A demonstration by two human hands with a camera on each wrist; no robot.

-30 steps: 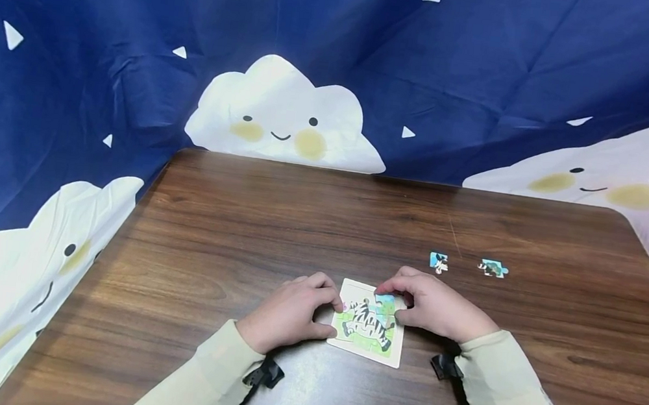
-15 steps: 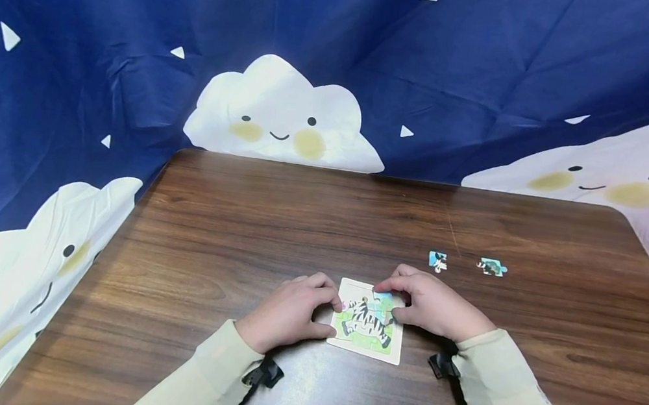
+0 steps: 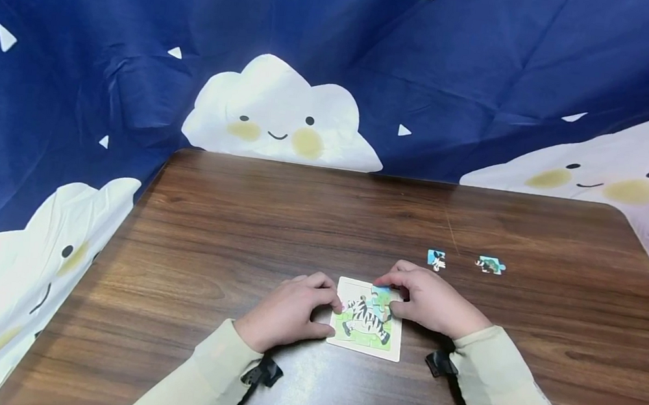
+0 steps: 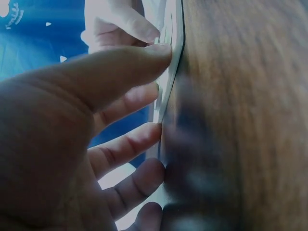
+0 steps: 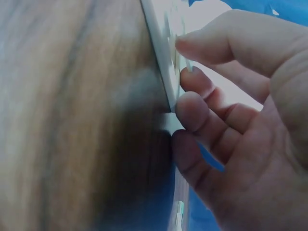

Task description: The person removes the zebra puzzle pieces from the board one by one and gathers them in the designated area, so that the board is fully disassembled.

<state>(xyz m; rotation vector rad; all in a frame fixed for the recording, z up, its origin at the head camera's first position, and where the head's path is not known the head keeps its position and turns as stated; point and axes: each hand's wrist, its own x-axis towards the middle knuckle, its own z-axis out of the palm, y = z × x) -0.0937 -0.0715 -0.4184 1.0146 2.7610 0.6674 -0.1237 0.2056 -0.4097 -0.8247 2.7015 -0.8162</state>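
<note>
A square zebra jigsaw puzzle lies in a pale frame tray at the front middle of the table. My left hand rests at the tray's left side, its thumb and forefinger apart and pressing on the border. In the left wrist view the thumb lies over the tray's rim. At the upper right of the tray, my right hand pinches a blue-and-green puzzle piece between thumb and forefinger. The right wrist view shows that piece edge-on, tilted at the tray's surface. The tray's upper-left part shows bare backing.
Two loose puzzle pieces lie beyond my right hand: one blue with black and white, one with dark green on blue. The brown wood-grain table ends at a blue curtain with printed clouds.
My right hand has shifted slightly away and to the left with the pinched piece at the tray's upper right. My left hand stays at the tray's left edge.
</note>
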